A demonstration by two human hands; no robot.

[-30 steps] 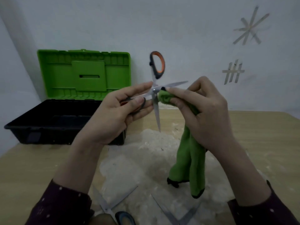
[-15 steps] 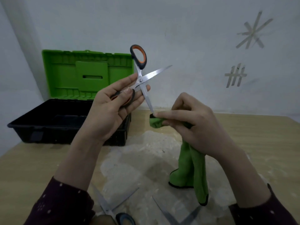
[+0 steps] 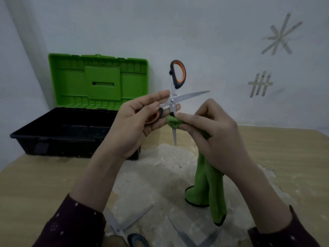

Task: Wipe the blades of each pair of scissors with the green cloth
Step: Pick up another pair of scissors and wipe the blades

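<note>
My left hand (image 3: 135,125) holds orange-and-black scissors (image 3: 173,98) by the lower handle, blades spread wide above the table. One blade points right, the other points down. My right hand (image 3: 213,136) grips the green cloth (image 3: 210,184), whose bunched end (image 3: 173,123) wraps the downward blade just below the pivot. The rest of the cloth hangs down to the table. Two more open pairs of scissors lie at the near edge, one (image 3: 122,225) by my left sleeve, the other (image 3: 188,236) to its right.
An open toolbox with a black tray (image 3: 58,132) and an upright green lid (image 3: 98,81) stands at the back left. The wooden table (image 3: 284,157) has a pale rough patch (image 3: 156,179) in the middle. A wall stands close behind.
The scissors came back down and to the right. My right hand rose and put the bunched cloth on the downward blade near the pivot; half a second ago it was at that blade's tip.
</note>
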